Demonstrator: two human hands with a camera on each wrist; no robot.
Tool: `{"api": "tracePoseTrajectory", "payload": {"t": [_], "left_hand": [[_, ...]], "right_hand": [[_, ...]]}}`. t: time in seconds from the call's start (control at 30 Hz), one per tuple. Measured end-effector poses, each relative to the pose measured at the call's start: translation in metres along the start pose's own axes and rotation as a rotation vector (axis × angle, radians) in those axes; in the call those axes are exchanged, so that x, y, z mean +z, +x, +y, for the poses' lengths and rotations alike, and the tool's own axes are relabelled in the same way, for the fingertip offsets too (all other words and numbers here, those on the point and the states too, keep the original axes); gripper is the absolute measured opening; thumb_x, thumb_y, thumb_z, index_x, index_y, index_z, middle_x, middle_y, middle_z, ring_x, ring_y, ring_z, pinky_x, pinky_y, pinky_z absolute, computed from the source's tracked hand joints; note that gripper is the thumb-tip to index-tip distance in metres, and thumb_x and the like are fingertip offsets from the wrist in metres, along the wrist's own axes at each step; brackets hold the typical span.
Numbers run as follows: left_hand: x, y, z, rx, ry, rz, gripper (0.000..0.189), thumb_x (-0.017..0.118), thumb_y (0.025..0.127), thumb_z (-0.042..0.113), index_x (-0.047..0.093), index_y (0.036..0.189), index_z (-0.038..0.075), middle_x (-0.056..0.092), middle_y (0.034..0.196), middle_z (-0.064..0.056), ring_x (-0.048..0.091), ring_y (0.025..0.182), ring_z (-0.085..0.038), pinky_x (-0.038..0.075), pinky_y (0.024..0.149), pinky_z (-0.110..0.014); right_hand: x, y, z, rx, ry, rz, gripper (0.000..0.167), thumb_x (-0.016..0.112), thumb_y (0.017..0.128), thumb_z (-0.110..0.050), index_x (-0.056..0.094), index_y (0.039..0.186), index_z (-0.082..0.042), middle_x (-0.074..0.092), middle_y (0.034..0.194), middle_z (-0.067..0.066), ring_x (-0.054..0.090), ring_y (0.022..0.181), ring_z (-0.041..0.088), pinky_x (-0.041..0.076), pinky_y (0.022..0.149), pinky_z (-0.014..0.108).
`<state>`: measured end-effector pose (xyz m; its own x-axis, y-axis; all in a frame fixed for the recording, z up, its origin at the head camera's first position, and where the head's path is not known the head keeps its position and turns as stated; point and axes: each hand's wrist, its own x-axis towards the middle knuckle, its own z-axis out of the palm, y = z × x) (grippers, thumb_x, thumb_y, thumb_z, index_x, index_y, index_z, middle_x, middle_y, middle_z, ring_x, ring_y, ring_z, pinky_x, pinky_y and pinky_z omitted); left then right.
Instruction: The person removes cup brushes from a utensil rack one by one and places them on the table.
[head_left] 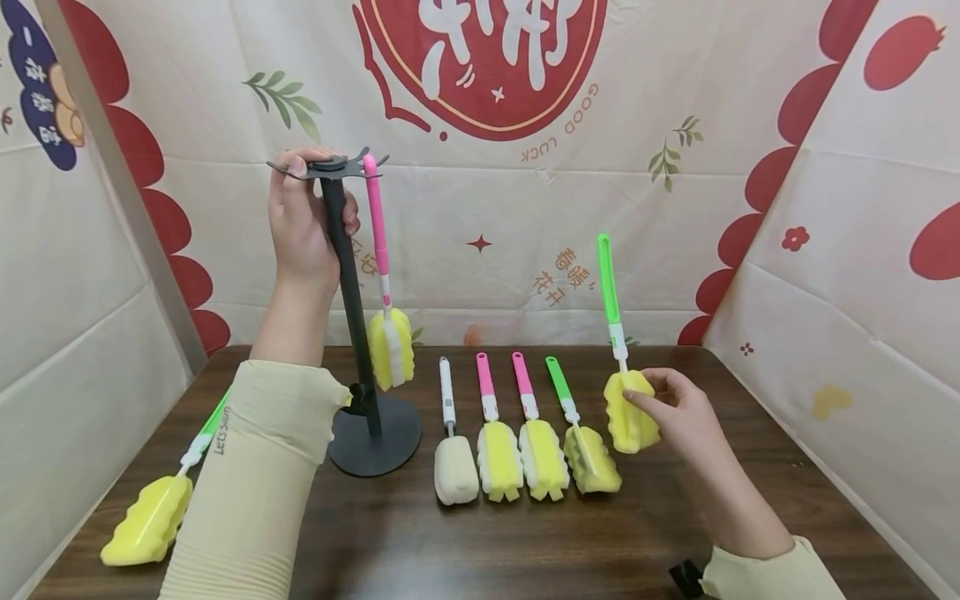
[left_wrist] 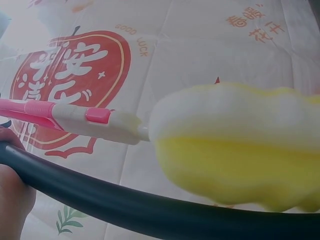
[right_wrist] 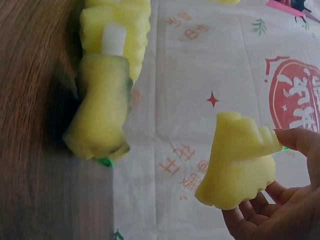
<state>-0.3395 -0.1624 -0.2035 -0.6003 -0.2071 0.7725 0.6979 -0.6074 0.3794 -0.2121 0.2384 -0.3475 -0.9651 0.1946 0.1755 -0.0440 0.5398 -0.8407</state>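
My left hand point(head_left: 298, 229) grips the top of a black rack stand point(head_left: 348, 275), thumb by its hooked crown and fingers behind the pole. A pink-handled sponge brush point(head_left: 378, 225) hangs from the crown, its yellow and white head down; that head fills much of the left wrist view, beside the pole point(left_wrist: 125, 192). With thumb and fingers, my right hand point(head_left: 693, 425) pinches the yellow sponge head point(right_wrist: 237, 165) of a green-handled brush point(head_left: 609, 279). That brush is upright above the table, handle up. Partly curled fingers show below the sponge in the right wrist view.
Several brushes lie in a row on the brown table point(head_left: 480, 558): a white-handled one point(head_left: 456, 471), two pink-handled ones point(head_left: 500, 458) and a green-handled one point(head_left: 592, 458). Another green-handled brush point(head_left: 150, 517) lies at far left, partly behind my sleeve. A printed cloth point(head_left: 480, 233) hangs behind.
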Motion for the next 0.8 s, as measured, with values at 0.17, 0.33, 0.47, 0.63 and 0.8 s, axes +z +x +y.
{"api": "tracePoseTrajectory", "payload": {"t": [0.17,0.33,0.47,0.63,0.8], "left_hand": [[0.000,0.000,-0.002,0.032,-0.004,-0.022,0.023,0.038,0.103,0.015,0.061,0.099,0.009,0.054,0.103,-0.016,0.042,0.046,-0.018,0.039,0.045,-0.021],[-0.001,0.001,-0.003,0.047,0.001,-0.038,0.024,0.038,0.103,0.015,0.061,0.099,0.009,0.054,0.104,-0.016,0.042,0.047,-0.018,0.039,0.045,-0.021],[-0.001,0.000,-0.002,0.048,0.002,-0.035,0.023,0.038,0.103,0.015,0.061,0.100,0.009,0.054,0.104,-0.016,0.043,0.047,-0.018,0.040,0.045,-0.021],[-0.001,0.000,-0.002,0.034,0.002,-0.030,0.023,0.038,0.103,0.015,0.061,0.100,0.009,0.054,0.105,-0.016,0.043,0.047,-0.018,0.040,0.046,-0.021],[-0.003,0.001,-0.001,0.001,-0.007,-0.016,0.023,0.039,0.103,0.016,0.061,0.100,0.009,0.053,0.106,-0.016,0.042,0.048,-0.019,0.040,0.046,-0.022]], "right_hand": [[-0.003,0.006,0.008,0.049,-0.030,-0.008,0.061,0.064,0.093,-0.038,0.046,0.134,0.003,0.054,0.114,0.019,0.057,0.082,0.012,0.053,0.061,0.030],[-0.005,0.009,0.013,0.101,-0.065,-0.029,0.064,0.064,0.092,-0.043,0.047,0.134,0.003,0.053,0.117,0.018,0.055,0.086,0.016,0.051,0.064,0.030],[-0.005,0.012,0.018,0.121,-0.086,-0.051,0.063,0.064,0.092,-0.044,0.049,0.130,0.004,0.055,0.112,0.016,0.054,0.086,0.017,0.051,0.064,0.030],[-0.006,0.016,0.024,0.160,-0.094,-0.078,0.063,0.065,0.091,-0.045,0.051,0.126,0.005,0.055,0.106,0.014,0.051,0.083,0.018,0.050,0.061,0.032],[-0.008,0.018,0.027,0.193,-0.120,-0.111,0.064,0.065,0.091,-0.045,0.050,0.126,0.006,0.054,0.110,0.018,0.052,0.087,0.023,0.050,0.064,0.033]]}}
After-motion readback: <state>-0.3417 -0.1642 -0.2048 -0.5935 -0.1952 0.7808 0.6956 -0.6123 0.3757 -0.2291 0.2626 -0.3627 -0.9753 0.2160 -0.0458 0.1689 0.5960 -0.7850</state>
